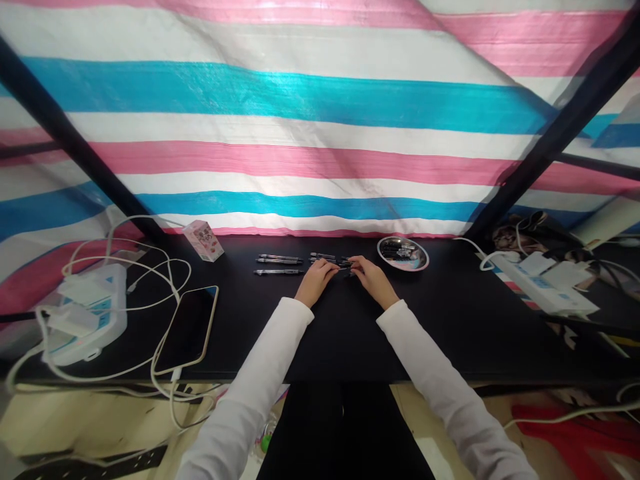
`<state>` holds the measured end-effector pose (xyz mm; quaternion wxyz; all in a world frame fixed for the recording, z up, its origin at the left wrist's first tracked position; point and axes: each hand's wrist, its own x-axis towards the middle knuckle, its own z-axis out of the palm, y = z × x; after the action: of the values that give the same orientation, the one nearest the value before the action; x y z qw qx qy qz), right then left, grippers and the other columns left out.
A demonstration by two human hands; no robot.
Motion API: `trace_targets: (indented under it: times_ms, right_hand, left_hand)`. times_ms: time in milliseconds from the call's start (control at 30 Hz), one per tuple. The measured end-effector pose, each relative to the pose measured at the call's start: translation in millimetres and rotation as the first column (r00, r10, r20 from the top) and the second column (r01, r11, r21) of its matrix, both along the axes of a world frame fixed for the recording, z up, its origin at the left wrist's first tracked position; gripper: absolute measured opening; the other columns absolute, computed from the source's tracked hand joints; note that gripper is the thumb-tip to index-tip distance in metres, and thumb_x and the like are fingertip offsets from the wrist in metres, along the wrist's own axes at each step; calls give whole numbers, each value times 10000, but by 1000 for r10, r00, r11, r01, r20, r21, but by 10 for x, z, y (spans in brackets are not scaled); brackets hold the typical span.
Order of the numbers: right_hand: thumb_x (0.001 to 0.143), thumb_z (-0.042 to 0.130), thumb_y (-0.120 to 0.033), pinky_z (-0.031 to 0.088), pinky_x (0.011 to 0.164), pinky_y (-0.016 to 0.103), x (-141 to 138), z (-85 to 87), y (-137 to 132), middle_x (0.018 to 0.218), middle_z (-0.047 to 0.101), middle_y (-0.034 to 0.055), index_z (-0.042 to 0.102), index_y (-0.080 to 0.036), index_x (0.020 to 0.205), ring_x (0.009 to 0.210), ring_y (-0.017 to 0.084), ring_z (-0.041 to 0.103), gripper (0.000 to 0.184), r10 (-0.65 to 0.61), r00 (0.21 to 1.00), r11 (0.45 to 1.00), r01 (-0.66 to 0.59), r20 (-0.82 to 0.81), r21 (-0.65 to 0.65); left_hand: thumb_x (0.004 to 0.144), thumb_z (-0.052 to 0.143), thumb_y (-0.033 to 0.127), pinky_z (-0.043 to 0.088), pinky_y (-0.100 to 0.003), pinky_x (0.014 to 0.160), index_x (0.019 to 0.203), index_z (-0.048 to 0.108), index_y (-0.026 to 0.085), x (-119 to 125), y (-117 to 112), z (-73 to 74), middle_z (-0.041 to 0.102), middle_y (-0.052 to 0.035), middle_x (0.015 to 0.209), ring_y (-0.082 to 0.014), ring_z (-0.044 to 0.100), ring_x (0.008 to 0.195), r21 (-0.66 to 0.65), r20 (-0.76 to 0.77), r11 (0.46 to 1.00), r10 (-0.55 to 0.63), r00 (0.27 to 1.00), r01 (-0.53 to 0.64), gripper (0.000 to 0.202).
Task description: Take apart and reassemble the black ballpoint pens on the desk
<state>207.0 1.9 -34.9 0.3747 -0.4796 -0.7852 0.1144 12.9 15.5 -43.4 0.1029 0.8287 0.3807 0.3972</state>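
Observation:
My left hand point(318, 279) and my right hand point(371, 277) meet near the middle of the black table, fingers closed in a pinch. A thin, pale, stick-like pen part point(344, 269) runs between their fingertips; its exact kind is too small to tell. Just behind the fingers lie dark pen pieces point(323, 257), partly covered by my hands. To the left, pens point(279, 259) lie side by side, with another pen point(278, 272) a little nearer to me. Right of my right hand, a round metal dish point(424, 265) holds several dark pen parts point(400, 251).
A phone point(187, 328) on a charging cable lies at left, beside a white power strip point(107, 313) with loose cables. A small pink box point(203, 241) stands at the back left. Another power strip point(550, 283) sits at right. A striped sheet point(310, 160) hangs behind the table.

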Motion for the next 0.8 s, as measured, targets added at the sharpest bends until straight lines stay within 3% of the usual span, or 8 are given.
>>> trace_targets:
  times_ms: [500, 667, 800]
  right_hand:
    - [858, 468, -148, 465, 828, 320, -119, 53, -99, 921, 638, 37, 542, -231, 1086, 908, 175, 603, 254, 76, 996, 997, -77, 48, 20]
    - [847, 502, -174, 483, 811, 309, -111, -4, -54, 940, 646, 28, 559, -234, 1065, 884, 165, 618, 233, 116, 992, 993, -118, -54, -21]
    - [845, 521, -202, 489, 814, 301, -119, -34, -38, 989, 658, 21, 570, -243, 1058, 884, 161, 632, 222, 153, 982, 986, -158, -110, -43]
  left_hand:
    - [892, 484, 241, 450, -317, 856, 965, 614, 198, 6, 4, -2, 570, -35, 886, -170, 543, 914, -43, -39, 997, -69, 997, 67, 155]
    - [866, 524, 220, 455, -285, 817, 1082, 520, 202, 16, -10, 24, 581, -4, 846, -145, 569, 847, -174, 76, 980, -87, 993, 99, 216]
    - [853, 542, 216, 451, -241, 750, 1061, 474, 207, 26, -42, 60, 572, 35, 780, -113, 579, 744, -285, 140, 950, -92, 986, 129, 219]
